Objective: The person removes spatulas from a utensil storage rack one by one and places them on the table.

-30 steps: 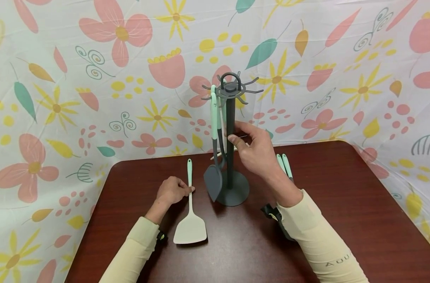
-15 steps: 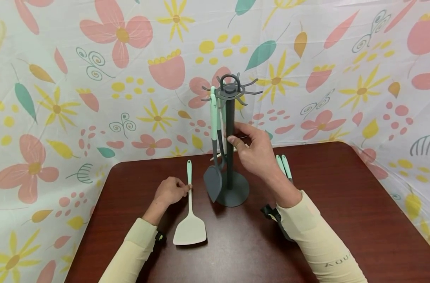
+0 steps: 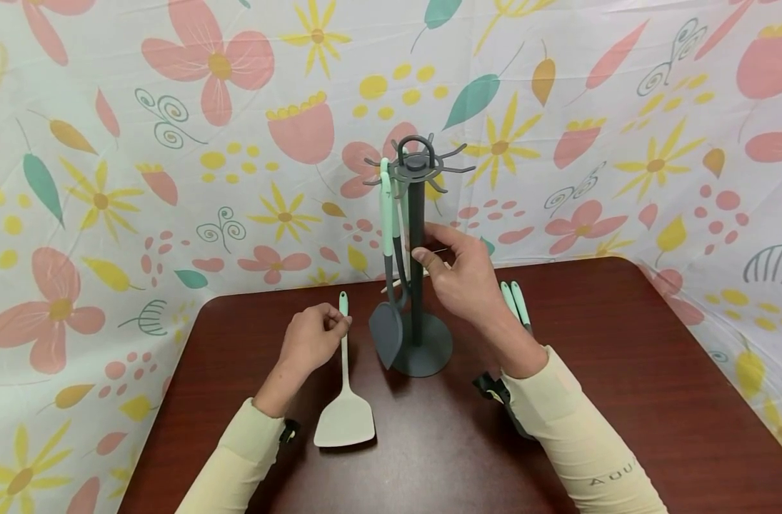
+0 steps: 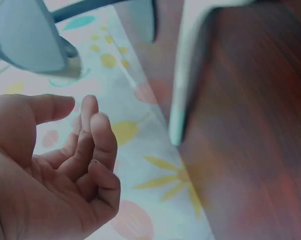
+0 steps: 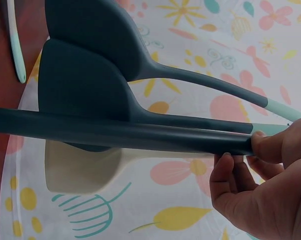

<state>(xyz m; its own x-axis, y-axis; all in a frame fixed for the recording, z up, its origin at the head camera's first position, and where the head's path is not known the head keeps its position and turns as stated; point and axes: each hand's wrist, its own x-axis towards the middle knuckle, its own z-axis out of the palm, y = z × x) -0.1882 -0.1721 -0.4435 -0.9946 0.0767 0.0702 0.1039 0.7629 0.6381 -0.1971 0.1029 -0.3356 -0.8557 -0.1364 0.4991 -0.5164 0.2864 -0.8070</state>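
A cream spatula (image 3: 346, 421) with a mint handle end lies on the table, its blade toward me. My left hand (image 3: 312, 337) hovers over its handle in the head view. The left wrist view shows the hand's fingers (image 4: 104, 140) loosely curled, holding nothing, apart from the spatula handle (image 4: 178, 115). My right hand (image 3: 463, 275) pinches the dark pole of an upright utensil stand (image 3: 417, 285) between thumb and fingers. On the stand's left side hang two dark turners (image 5: 83, 82) with mint handles, and a cream utensil (image 5: 83, 170) behind the pole.
More mint-handled utensils (image 3: 518, 303) lie to the right, partly hidden under my right forearm. Bare hooks (image 3: 458, 168) stick out on the stand's right side. Behind the brown table (image 3: 622, 371) hangs a flowered cloth (image 3: 236, 157).
My left hand has moved up along the spatula toward its handle end and come away from it. The spatula stays in place. My right hand keeps its hold on the pole.
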